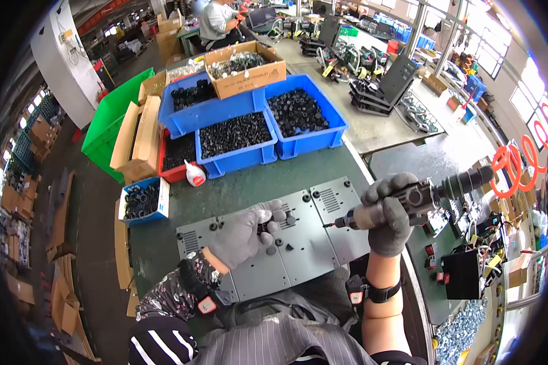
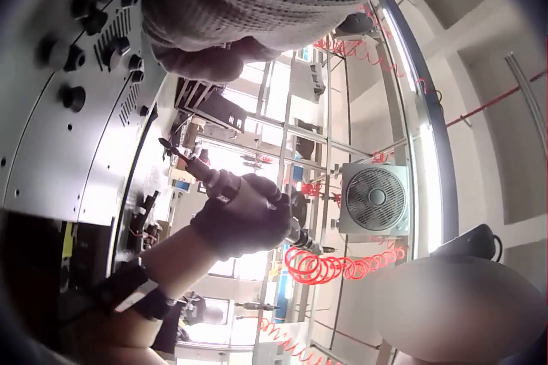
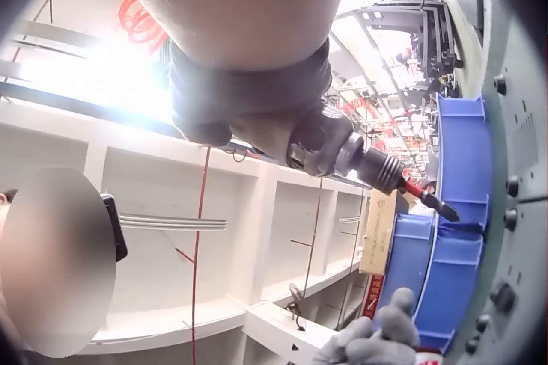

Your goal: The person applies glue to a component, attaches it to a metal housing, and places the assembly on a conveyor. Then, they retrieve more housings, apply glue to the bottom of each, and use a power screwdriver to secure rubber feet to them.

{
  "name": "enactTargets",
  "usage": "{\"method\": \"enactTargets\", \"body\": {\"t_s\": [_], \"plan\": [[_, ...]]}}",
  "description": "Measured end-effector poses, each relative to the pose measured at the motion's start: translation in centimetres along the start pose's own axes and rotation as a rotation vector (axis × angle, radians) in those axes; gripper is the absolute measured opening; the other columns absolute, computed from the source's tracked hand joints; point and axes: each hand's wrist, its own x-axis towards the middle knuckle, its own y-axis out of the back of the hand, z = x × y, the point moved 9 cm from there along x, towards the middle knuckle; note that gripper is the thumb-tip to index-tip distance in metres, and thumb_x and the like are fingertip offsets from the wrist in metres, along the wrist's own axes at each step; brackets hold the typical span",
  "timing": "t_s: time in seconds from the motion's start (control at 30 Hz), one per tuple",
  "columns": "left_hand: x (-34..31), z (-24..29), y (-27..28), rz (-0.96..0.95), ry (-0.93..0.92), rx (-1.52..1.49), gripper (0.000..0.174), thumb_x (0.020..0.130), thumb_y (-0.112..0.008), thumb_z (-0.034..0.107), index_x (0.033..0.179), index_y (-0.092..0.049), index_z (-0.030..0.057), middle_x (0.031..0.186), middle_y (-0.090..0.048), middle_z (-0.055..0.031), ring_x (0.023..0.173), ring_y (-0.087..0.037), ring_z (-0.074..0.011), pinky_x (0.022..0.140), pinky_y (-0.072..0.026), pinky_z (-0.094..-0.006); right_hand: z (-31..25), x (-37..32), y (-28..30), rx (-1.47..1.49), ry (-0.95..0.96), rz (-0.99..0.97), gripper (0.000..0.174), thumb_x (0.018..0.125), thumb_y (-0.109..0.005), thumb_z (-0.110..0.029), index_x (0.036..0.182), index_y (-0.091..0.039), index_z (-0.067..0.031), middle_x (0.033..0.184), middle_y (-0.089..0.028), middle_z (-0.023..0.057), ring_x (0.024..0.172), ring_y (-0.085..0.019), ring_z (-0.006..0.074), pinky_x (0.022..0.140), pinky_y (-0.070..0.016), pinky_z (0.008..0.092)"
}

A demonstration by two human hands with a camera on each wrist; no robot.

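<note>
Grey metal panels (image 1: 307, 243) with slotted vents lie side by side on the green table. My gloved left hand (image 1: 234, 237) is low over them, fingers curled around small black round parts (image 1: 262, 229); how many is hidden by the fingers. More black round parts (image 1: 279, 242) sit on the panels around that hand. My gloved right hand (image 1: 388, 214) grips a power screwdriver (image 1: 366, 216) above the right-hand panel. Its bit (image 3: 441, 206) points left across the panels, clear of the surface in the left wrist view.
Blue bins (image 1: 307, 141) of black parts stand behind the panels, with an open cardboard box (image 1: 249, 84) on top. A white-and-red bottle (image 1: 195, 174) and a small box of black rings (image 1: 163, 201) are at left. A red coiled hose (image 1: 510, 167) hangs at right.
</note>
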Motion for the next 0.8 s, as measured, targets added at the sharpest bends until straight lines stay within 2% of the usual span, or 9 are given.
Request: {"method": "enactTargets", "body": {"t_s": [0.07,0.13,0.2,0.23,0.27,0.33,0.37,0.47,0.8], "plan": [[-0.9,-1.6,0.8,-0.026,0.051,-0.303,0.026,0.091,-0.044,0.007,0.115,-0.053,0.0022,0.093,-0.057,-0.0037,0.066,-0.049,-0.0056,0.054,-0.042,-0.0168,0.2,-1.7,-0.2,0.014,-0.039,0.005,0.04,0.068,-0.07,-0.011,0.1,-0.047,-0.0087,0.081,-0.049,0.0049,0.069,-0.054,0.0191,0.064,-0.0486,0.0334],[-1.6,-3.1,1.2,-0.018,0.102,-0.375,0.025,0.092,-0.045,0.011,0.114,-0.053,0.0024,0.092,-0.056,-0.0034,0.064,-0.048,-0.0052,0.051,-0.0404,-0.0158,0.2,-3.0,-0.9,0.067,-0.052,-0.014,0.04,0.069,-0.07,-0.012,0.101,-0.046,-0.0089,0.083,-0.049,0.0052,0.071,-0.053,0.019,0.064,-0.0477,0.0335],[-2.1,-4.0,0.3,-0.199,0.111,-0.431,0.024,0.093,-0.048,0.016,0.113,-0.054,0.0024,0.091,-0.056,-0.0027,0.062,-0.047,-0.0038,0.046,-0.0374,-0.0142,0.4,-4.0,-1.1,0.079,-0.083,0.003,0.041,0.069,-0.07,-0.011,0.102,-0.045,-0.0091,0.085,-0.048,0.0056,0.072,-0.051,0.0189,0.065,-0.0466,0.0337],[-2.3,-4.6,0.3,-0.172,0.099,-0.383,0.026,0.094,-0.05,0.021,0.112,-0.054,0.0024,0.087,-0.056,-0.001,0.059,-0.044,-0.0024,0.043,-0.0338,-0.0135,0.3,-4.3,-1.2,0.086,-0.091,-0.003,0.039,0.07,-0.068,-0.01,0.103,-0.046,-0.0092,0.086,-0.047,0.0062,0.073,-0.05,0.0194,0.065,-0.0457,0.034],[-2.5,-4.9,0.1,-0.154,0.137,-0.408,0.026,0.094,-0.05,0.021,0.112,-0.054,0.0024,0.087,-0.056,-0.001,0.059,-0.044,-0.0024,0.043,-0.0338,-0.0135,0.1,-4.6,-1.8,0.021,-0.089,-0.03,0.04,0.071,-0.064,-0.016,0.104,-0.044,-0.0076,0.087,-0.043,0.0052,0.075,-0.044,0.0173,0.065,-0.0383,0.0309],[-3.1,-5.9,0.0,-0.139,0.101,-0.156,0.034,0.092,-0.052,0.025,0.118,-0.049,0.0024,0.083,-0.057,0.0015,0.056,-0.039,-0.0013,0.045,-0.0344,-0.0139,-0.7,-5.0,-3.1,0.001,-0.044,-0.057,0.038,0.073,-0.061,-0.018,0.105,-0.044,-0.0074,0.088,-0.042,0.0047,0.075,-0.043,0.0168,0.065,-0.0367,0.0298],[-3.0,-6.2,-0.3,-0.138,0.088,-0.149,0.038,0.09,-0.056,0.028,0.117,-0.049,0.0019,0.077,-0.054,0.0027,0.053,-0.037,-0.0022,0.045,-0.033,-0.0156,-0.7,-4.9,-3.1,-0.013,-0.051,-0.046,0.038,0.073,-0.061,-0.018,0.105,-0.044,-0.0074,0.088,-0.042,0.0047,0.075,-0.043,0.0168,0.065,-0.0367,0.0298],[-3.2,-6.1,-1.1,-0.151,0.018,-0.122,0.034,0.093,-0.053,0.025,0.115,-0.05,0.0,0.069,-0.05,0.0031,0.05,-0.037,-0.002,0.041,-0.0292,-0.0158,-1.3,-5.5,-3.8,0.0,-0.007,-0.079,0.038,0.073,-0.057,-0.019,0.107,-0.044,-0.008,0.088,-0.04,0.0033,0.075,-0.04,0.0154,0.065,-0.035,0.0284],[-3.1,-7.4,-2.9,-0.435,0.102,-0.4,0.034,0.096,-0.045,0.026,0.119,-0.046,0.0009,0.058,-0.041,0.0037,0.043,-0.031,-0.0041,0.04,-0.0273,-0.0183,-1.3,-6.0,-5.3,0.114,0.01,-0.073,0.041,0.071,-0.053,-0.017,0.11,-0.043,-0.0083,0.083,-0.035,0.0012,0.072,-0.037,0.0132,0.063,-0.0339,0.0272]]}}
